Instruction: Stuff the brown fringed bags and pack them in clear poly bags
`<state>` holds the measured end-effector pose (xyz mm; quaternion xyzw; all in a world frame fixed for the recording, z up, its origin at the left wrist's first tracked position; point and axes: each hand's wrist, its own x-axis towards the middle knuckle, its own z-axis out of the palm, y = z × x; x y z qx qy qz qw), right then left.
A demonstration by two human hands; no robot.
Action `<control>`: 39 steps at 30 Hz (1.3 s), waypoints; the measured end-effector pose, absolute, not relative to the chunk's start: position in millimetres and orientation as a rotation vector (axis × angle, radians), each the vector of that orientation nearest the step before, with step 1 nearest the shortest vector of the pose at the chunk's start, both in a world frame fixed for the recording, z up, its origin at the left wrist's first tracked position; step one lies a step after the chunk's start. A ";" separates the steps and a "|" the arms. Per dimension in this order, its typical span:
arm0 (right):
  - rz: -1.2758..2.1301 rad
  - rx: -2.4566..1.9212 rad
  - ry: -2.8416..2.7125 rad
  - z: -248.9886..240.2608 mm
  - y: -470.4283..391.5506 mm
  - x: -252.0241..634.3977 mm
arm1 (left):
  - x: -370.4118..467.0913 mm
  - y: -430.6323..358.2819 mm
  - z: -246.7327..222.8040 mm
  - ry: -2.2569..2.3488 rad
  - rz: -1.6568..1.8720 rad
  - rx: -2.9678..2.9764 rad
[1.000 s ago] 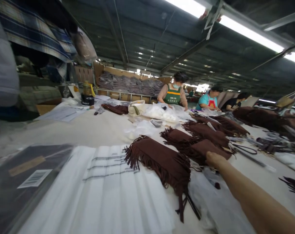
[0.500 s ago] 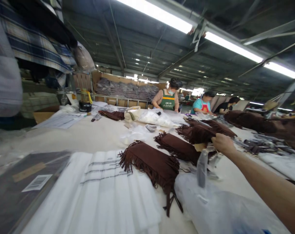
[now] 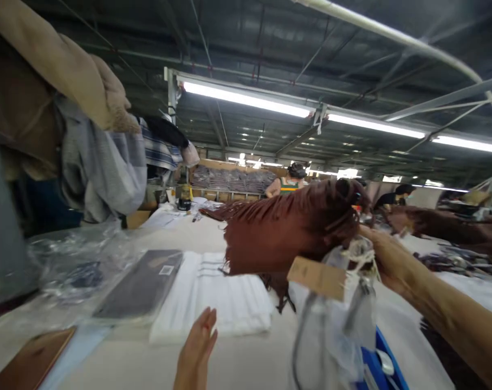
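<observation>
My right hand (image 3: pixel 378 252) is closed on one end of a brown fringed cloth piece (image 3: pixel 266 241), lifted above the table, its fringe hanging loose. From that end dangle a kraft paper tag (image 3: pixel 317 277) and small clear plastic pouches (image 3: pixel 357 319) with something grey inside. My left hand (image 3: pixel 198 346) is held up at the bottom middle, fingers stretched and empty. Just beyond it lies a folded white cloth (image 3: pixel 217 303) with thin dark stripes. Beside that cloth rests a flat grey item in clear plastic (image 3: pixel 142 287) with a barcode label.
Crumpled clear plastic (image 3: pixel 83 265) and a brown flat case (image 3: pixel 32 363) lie on the left. A blue object (image 3: pixel 382 360) sits at the lower right. More brown fringed pieces (image 3: pixel 449 225) are piled at right. Garments (image 3: pixel 103 157) hang at left; a co-worker (image 3: pixel 289 184) stands across the table.
My right hand has raised a brown fringed piece off the table and brought it nearer. My left hand has come into view. The view has shifted, showing more of the left side.
</observation>
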<state>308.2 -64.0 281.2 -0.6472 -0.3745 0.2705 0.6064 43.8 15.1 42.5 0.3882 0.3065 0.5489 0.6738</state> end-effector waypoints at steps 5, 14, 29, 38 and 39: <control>1.196 -1.460 -0.619 134.8 -112.7 235.4 | -36.4 -24.7 55.5 0.842 1.126 0.361; 1.381 -1.504 -0.664 28.0 -154.3 184.7 | -100.0 -95.0 1.9 1.082 0.950 0.474; 0.316 -1.654 -2.067 16.0 -167.1 168.6 | -101.1 -86.5 -11.0 1.239 1.044 0.946; -0.287 -2.159 -1.523 8.9 -154.4 240.3 | -128.7 -91.0 4.0 1.806 1.327 1.740; -0.272 -2.069 -1.593 10.5 -153.5 229.1 | -119.2 -90.4 9.0 1.715 1.349 2.006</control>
